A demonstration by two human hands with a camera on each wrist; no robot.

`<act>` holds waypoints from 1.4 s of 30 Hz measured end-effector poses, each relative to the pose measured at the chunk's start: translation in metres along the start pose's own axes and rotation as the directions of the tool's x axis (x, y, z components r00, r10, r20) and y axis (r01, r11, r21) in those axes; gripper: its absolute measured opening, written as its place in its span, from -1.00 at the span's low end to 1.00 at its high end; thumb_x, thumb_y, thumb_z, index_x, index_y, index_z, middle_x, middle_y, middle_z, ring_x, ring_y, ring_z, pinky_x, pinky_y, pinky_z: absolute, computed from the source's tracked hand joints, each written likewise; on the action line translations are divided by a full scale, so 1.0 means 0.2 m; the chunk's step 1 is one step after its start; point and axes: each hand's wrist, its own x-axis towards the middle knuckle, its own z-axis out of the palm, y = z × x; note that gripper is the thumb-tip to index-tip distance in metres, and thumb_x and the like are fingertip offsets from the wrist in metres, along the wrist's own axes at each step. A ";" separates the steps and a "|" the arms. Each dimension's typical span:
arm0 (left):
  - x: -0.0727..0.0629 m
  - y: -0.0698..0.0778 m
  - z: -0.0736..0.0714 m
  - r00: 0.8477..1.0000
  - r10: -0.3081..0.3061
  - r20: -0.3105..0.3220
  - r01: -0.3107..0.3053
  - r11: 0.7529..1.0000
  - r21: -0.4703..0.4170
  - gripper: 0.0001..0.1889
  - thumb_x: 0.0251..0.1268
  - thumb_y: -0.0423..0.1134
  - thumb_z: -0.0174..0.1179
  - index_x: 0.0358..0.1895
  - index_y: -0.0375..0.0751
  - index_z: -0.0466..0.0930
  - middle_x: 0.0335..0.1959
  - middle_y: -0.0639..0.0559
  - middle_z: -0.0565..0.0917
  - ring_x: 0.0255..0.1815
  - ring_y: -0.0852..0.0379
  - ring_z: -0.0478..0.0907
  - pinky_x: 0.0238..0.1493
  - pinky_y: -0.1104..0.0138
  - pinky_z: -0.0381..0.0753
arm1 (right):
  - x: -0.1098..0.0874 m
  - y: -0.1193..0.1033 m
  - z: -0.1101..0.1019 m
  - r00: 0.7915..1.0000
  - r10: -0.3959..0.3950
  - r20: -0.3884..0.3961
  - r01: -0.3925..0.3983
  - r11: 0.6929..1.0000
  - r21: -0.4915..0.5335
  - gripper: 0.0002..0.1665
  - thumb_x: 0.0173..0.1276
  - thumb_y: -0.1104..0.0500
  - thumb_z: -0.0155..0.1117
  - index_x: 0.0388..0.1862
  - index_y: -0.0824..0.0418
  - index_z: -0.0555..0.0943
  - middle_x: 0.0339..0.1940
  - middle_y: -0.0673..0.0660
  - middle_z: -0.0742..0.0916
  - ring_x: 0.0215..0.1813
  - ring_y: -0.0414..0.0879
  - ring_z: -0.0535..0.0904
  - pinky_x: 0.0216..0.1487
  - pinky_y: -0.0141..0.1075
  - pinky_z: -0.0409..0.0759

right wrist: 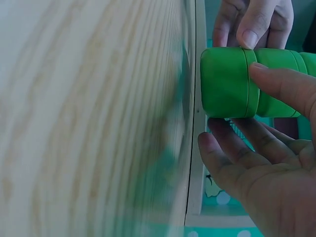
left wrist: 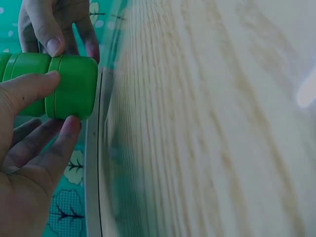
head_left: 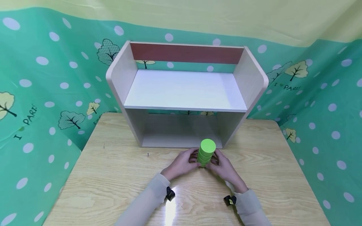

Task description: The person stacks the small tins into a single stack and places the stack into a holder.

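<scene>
A stack of green round lidded tins stands upright at the front edge of the shelf unit, close over the table. On its left side my left hand holds it, thumb in front and fingers behind. From the right, my right hand grips the same stack in a mirrored way. In the left wrist view, the left thumb lies across the seam of the lowest tin. The right wrist view has the right thumb near that lid seam, fingertips under the tin's side.
Behind the stack stands a pale two-tier shelf unit with a reddish-brown back rail. It sits on a wood-grain table. A green dotted cloth hangs around the back and sides. A small dark speck marks the tabletop.
</scene>
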 end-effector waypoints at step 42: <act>-0.25 0.08 -0.23 0.998 -0.025 -0.061 0.027 0.999 0.041 -0.34 0.27 -0.29 0.40 0.42 -0.12 0.36 0.21 -0.04 0.59 0.18 0.08 0.57 0.15 0.33 0.62 | 0.06 -0.15 0.20 0.990 -0.118 0.078 0.119 0.993 -0.005 -0.13 0.23 0.40 0.45 0.48 0.26 0.28 0.29 0.25 0.57 0.29 0.16 0.51 0.30 0.04 0.53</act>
